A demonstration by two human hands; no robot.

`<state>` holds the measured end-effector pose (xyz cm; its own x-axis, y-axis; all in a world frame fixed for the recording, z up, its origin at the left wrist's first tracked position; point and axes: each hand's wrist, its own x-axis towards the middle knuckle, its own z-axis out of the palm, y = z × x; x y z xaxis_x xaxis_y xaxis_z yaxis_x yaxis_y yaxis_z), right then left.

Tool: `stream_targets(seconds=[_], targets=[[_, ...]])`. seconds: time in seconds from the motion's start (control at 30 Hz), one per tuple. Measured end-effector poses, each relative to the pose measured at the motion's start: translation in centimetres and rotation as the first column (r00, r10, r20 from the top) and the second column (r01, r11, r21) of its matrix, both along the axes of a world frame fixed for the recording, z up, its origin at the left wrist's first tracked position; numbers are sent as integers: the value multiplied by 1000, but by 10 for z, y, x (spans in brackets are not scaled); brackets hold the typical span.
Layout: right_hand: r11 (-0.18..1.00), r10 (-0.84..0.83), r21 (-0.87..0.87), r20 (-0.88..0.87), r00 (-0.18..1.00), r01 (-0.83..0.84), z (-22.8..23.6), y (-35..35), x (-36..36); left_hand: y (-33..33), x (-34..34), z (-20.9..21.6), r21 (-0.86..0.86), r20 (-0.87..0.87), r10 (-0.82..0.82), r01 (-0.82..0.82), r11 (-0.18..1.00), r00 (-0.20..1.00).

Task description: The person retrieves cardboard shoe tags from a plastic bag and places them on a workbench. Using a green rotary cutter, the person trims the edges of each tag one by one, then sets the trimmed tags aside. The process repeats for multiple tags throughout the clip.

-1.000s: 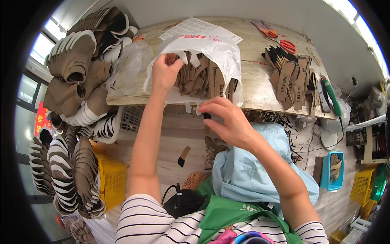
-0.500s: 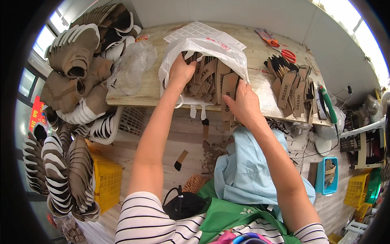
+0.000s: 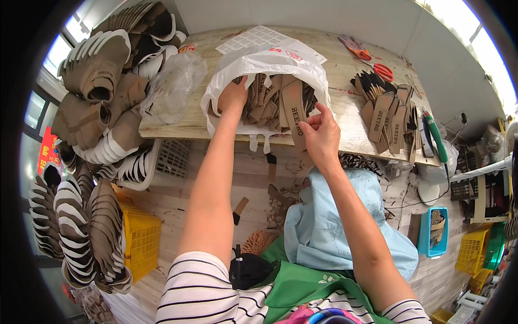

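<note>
A white plastic bag (image 3: 245, 67) lies open on the wooden table (image 3: 178, 124), stuffed with several brown insole-shaped strips. My left hand (image 3: 232, 97) reaches inside the bag at its left side, fingers among the strips. My right hand (image 3: 322, 135) pinches one long brown strip (image 3: 294, 110) at the bag's mouth, pulling it toward the table's front edge.
Stacks of brown and white shoe soles (image 3: 102, 81) pile at the left and hang below. A clear plastic bag (image 3: 175, 83) lies beside the white one. More brown strips (image 3: 386, 110) stand at the right, with orange scissors (image 3: 380, 69) and a green tool (image 3: 436, 137). A yellow crate (image 3: 141, 235) sits on the floor.
The bag has been pulled open and upright. My left hand went from the bag's edge into it; my right hand moved from the table's front edge up to grip a strip.
</note>
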<state>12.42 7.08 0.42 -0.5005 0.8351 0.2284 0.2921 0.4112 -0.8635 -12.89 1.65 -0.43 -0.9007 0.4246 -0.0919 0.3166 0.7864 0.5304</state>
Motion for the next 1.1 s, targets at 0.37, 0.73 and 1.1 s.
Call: stream_targets(seconds=[0.37,0.73,1.1], targets=[[996,79,3,353,932,-86,8,18,1,-9,-26,1,337,-403,-129,278,900,906],[950,-55,306,369,928,-65,7,5,-6,-14,-20,18,676,97,-126,27,736,987],[965,-150,235,109,983,121,0,39,-22,-22,-15,32,676,712,-307,-500,541,631]])
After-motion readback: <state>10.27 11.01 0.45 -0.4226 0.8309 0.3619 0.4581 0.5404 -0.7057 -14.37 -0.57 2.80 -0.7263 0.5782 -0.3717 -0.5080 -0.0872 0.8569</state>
